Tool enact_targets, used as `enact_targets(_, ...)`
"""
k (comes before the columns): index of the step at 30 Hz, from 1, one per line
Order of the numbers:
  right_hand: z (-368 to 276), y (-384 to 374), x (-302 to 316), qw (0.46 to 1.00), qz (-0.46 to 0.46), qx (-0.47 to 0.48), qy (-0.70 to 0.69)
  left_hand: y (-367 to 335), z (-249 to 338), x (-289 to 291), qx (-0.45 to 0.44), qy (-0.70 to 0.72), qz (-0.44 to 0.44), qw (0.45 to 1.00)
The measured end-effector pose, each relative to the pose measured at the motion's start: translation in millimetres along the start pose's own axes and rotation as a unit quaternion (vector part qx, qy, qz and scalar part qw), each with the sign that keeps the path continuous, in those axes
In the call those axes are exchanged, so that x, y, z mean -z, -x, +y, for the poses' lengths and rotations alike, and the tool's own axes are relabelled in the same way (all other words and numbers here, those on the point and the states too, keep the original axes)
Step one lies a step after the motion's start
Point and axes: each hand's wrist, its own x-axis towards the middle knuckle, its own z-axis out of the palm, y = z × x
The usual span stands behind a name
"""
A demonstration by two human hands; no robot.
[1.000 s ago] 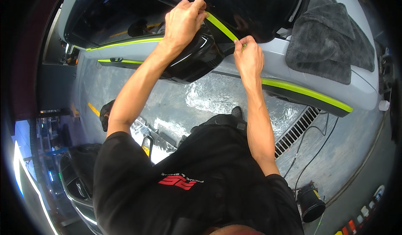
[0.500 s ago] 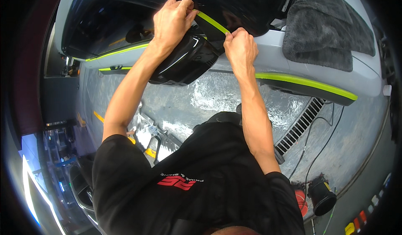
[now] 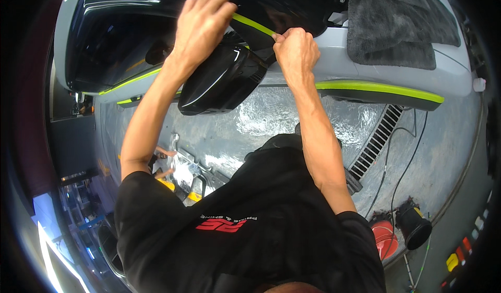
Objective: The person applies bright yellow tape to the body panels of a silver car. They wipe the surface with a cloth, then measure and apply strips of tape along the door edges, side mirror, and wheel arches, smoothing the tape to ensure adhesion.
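Observation:
A strip of yellow-green masking tape (image 3: 254, 24) runs between my hands along the dark front corner of a car's side window. My right hand (image 3: 296, 52) is closed, thumb and forefinger pinching the strip's right end. The left hand (image 3: 205, 27) is curled over the strip's other end, with its fingertips hidden beneath. Below and between my hands juts the glossy black side mirror (image 3: 222, 79). More yellow-green tape (image 3: 130, 81) follows the lower window edge to the left of my left forearm.
A dark grey towel (image 3: 389, 29) drapes over the car's light grey body. Yellow-green edging (image 3: 378, 87) lines a lower panel. On the wet floor are a drain grate (image 3: 377, 140), cables, a red bucket (image 3: 385, 238) and a black container (image 3: 413, 225). Another person's hand (image 3: 166, 152) shows lower left.
My left hand has shifted left along the window, its fingers less raised. My right hand has moved slightly left and up, still pinching the tape. The view has shifted a little.

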Motion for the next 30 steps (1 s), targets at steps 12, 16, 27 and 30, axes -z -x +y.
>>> enact_targets(12,8,4,-3,0.999,0.028,0.001,-0.029,-2,41,-26,-0.162,0.086,-0.32,0.93)
enact_targets(16,14,17,-1,0.996,0.0,-0.025,-0.088,-14,46,-22,-0.156,0.066,-0.398,0.902)
enact_targets(27,14,32,9,0.998,0.02,-0.05,-0.026,-14,89,-20,-0.142,-0.134,-0.47,0.861)
enact_targets(30,22,16,-4,0.997,0.025,-0.071,-0.01,-16,101,-21,-0.143,-0.175,-0.489,0.842)
